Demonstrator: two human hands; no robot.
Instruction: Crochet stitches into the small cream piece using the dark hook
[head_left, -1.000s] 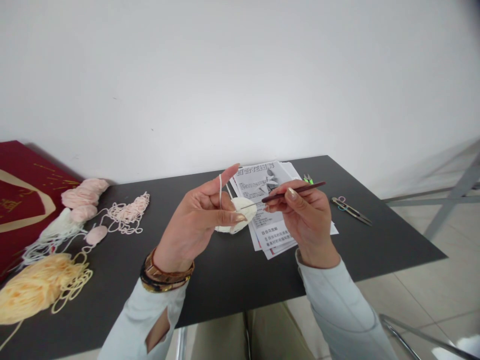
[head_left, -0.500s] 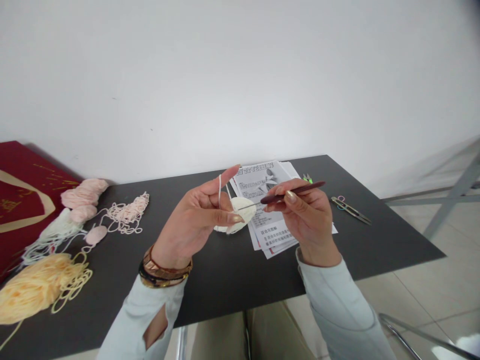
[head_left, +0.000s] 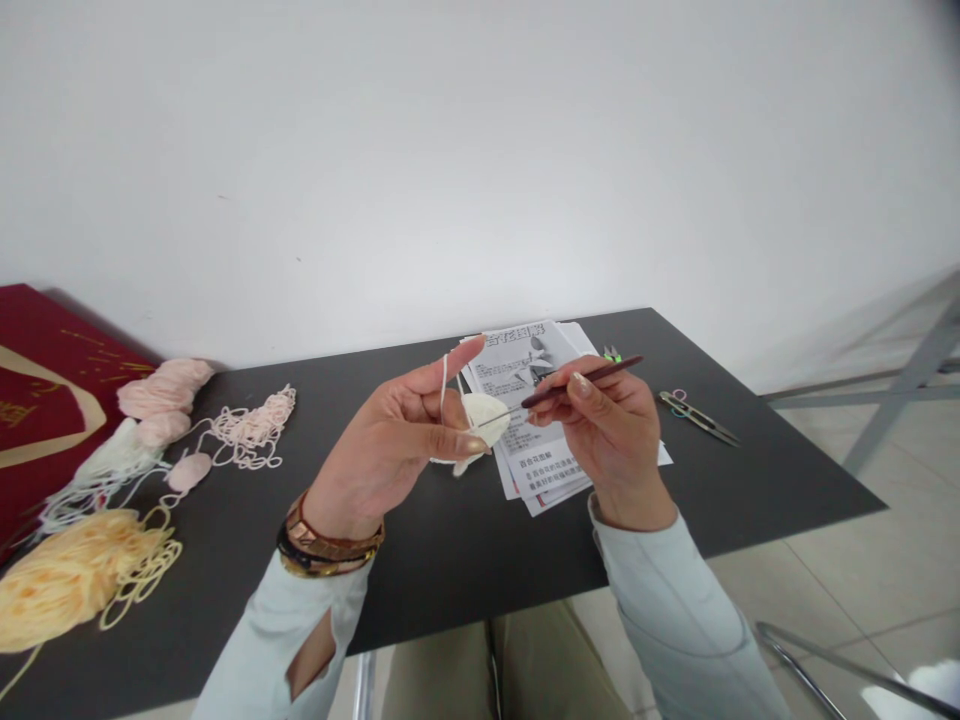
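From where I stand, the person has both hands up over a dark bench point(head_left: 450, 550), busy with something small and pale. The left hand point(head_left: 394, 435) has its index finger stretched out, a strand of white yarn point(head_left: 443, 380) looped over it, and its thumb pressed down on the edge of a cream knitted piece point(head_left: 486, 415). That piece sits just beyond the thumb, above the bench and partly hidden by the fingers. The right hand point(head_left: 604, 430) grips a crochet hook point(head_left: 581, 382) by its dark handle, pen fashion, and the thin metal shaft reaches left across the cream piece toward the left thumb; I can't tell exactly where the tip sits. Behind and beneath the right hand lie some printed sheets point(head_left: 547, 470), overlapping, with a bit of a green-handled tool point(head_left: 613, 353) showing at their far edge. Off to the right of them is a pair of thread snips point(head_left: 697, 418). Over on the left side of the bench there's pink yarn point(head_left: 165, 390), some of it in a loose tangle, with white yarn point(head_left: 109, 460) and yellow yarn point(head_left: 67, 575) nearer the person, all beside a dark red bag point(head_left: 45, 400).
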